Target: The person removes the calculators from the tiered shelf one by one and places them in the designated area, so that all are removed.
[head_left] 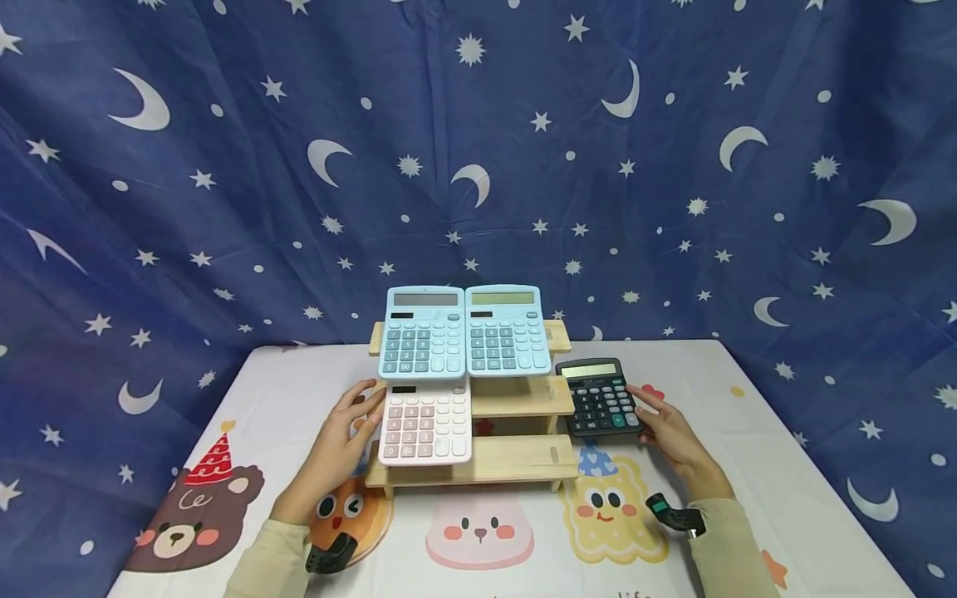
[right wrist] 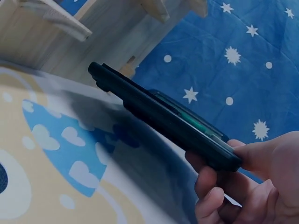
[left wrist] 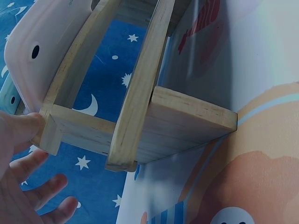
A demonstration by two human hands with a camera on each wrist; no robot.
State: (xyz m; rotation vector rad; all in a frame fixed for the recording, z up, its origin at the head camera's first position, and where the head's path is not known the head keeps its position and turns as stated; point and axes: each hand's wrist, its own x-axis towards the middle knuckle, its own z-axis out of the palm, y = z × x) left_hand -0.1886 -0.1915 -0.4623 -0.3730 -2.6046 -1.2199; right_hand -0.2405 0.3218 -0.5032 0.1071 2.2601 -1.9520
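At the left end of a three-tier wooden rack [head_left: 516, 457], my left hand [head_left: 345, 428] pinches a shelf corner between thumb and index finger. The other fingers are spread apart in the left wrist view. Close by, a white calculator [head_left: 426, 423] with pink keys leans on the rack. Two light blue calculators [head_left: 423, 332] stand side by side above it on the top tier. My right hand [head_left: 673, 436] holds a black calculator [head_left: 601, 399] by its right edge, thumb on top and fingers beneath. In the right wrist view the black calculator [right wrist: 163, 121] is tilted, with its shadow on the tablecloth.
The white tablecloth [head_left: 284, 390] carries cartoon prints, including a bear and a biscuit face. A dark blue curtain [head_left: 478, 166] with moons and stars hangs behind the table. Bare wood shows on the right part of the middle shelf [head_left: 516, 399].
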